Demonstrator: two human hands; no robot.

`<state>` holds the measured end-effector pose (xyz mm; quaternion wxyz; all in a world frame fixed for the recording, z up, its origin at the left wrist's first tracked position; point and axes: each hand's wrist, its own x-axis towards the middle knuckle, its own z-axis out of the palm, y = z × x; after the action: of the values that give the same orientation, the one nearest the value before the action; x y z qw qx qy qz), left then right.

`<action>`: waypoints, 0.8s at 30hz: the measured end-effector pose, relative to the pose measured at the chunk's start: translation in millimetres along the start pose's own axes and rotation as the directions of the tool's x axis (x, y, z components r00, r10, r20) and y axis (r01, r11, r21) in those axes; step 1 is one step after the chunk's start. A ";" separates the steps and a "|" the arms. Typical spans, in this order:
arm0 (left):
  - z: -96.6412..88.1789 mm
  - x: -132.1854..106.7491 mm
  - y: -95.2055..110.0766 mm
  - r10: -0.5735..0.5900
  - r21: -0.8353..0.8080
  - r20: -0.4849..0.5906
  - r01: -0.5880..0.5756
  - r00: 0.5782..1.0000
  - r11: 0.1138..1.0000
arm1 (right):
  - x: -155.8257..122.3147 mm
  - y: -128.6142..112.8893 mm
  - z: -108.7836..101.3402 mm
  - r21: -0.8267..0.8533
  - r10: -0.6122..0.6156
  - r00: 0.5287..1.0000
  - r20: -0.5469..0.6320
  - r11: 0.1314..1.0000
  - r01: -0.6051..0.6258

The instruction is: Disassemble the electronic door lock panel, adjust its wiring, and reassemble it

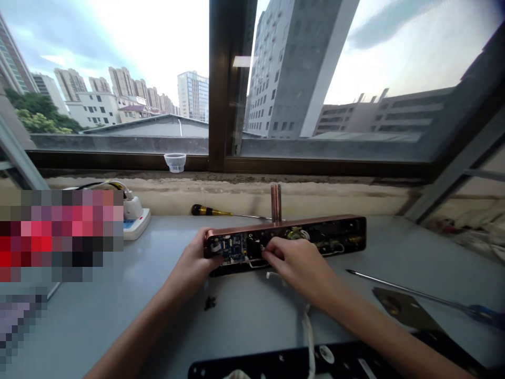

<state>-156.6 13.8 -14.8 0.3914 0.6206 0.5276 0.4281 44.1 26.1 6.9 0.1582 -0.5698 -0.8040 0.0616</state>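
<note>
A long copper-coloured housing [347,237] stands on its edge on the grey table, its open black inside turned toward me. My left hand [201,253] grips its left end, thumb beside the blue circuit board [235,248] fitted there. At the middle of the housing, the fingers of my right hand [294,258] are pinched together inside it, close to a thin white cable [258,265]. What they hold, if anything, is too small to make out. Coiled wires [299,233] sit behind my right hand. A round copper-coloured post [276,204] rises from the housing's top.
Behind the housing lies a yellow-and-black screwdriver [213,211]; a blue-handled one [418,292] lies at right. Small dark screws [210,302] sit in front. A black panel [260,363] with a white cable [310,337] lies nearest me. A power strip [138,225] stands left.
</note>
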 end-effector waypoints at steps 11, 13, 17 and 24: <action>0.9 -1.2 -0.4 0.008 0.001 -0.015 -0.008 1.000 1.000 | -0.1 6.0 4.1 0.044 -0.050 0.998 -0.039 0.998 0.051; 1.1 -1.1 -0.6 0.004 0.003 -0.023 -0.004 1.000 1.000 | -0.7 4.5 4.5 0.012 -0.057 0.998 -0.034 0.998 0.057; 1.2 -0.5 -0.6 -0.006 0.014 -0.033 0.007 0.999 1.000 | -2.0 -1.8 4.6 -0.100 -0.042 0.999 -0.014 0.994 0.041; 2.1 -1.5 2.3 0.002 0.007 -0.038 -0.002 0.999 1.000 | -4.1 -17.3 -0.2 -0.260 0.015 1.000 0.027 0.966 -0.007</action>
<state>-153.9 12.0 -13.6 0.3786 0.6144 0.5358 0.4384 29.9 16.3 11.2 0.0705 -0.5892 -0.8041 -0.0354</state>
